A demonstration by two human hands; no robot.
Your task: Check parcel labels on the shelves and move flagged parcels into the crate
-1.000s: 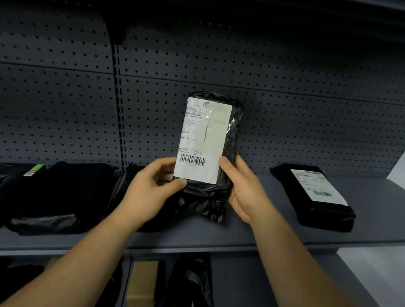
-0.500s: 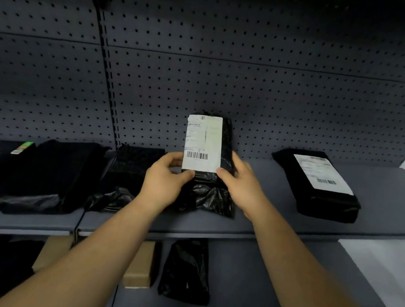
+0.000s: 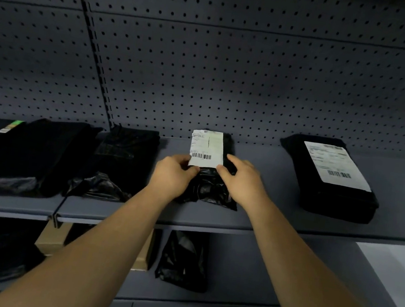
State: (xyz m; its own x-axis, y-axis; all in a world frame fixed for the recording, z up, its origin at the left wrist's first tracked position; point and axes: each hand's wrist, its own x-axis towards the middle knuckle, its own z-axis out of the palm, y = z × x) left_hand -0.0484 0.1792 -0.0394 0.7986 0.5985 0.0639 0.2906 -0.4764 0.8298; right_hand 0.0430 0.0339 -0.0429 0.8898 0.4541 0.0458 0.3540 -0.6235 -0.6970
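A black plastic parcel (image 3: pixel 210 190) with a white barcode label (image 3: pixel 206 148) lies flat on the grey shelf (image 3: pixel 251 221), label up. My left hand (image 3: pixel 170 175) grips its left side, thumb on the label's lower corner. My right hand (image 3: pixel 241 178) holds the right side, thumb at the label's other lower corner. A larger black parcel (image 3: pixel 331 196) with its own white label (image 3: pixel 336 164) sits to the right on the same shelf. No crate is in view.
Several black bags (image 3: pixel 38 152) lie along the shelf's left part, one (image 3: pixel 121 162) right beside my left hand. A lower shelf (image 3: pixel 269 276) carries a black bag (image 3: pixel 184 258) and brown cartons (image 3: pixel 52 237). Grey pegboard (image 3: pixel 235 66) backs the shelves.
The parcel was held upright in front of the pegboard with its label facing me; both hands have lowered and tipped it back until it lies on the shelf.
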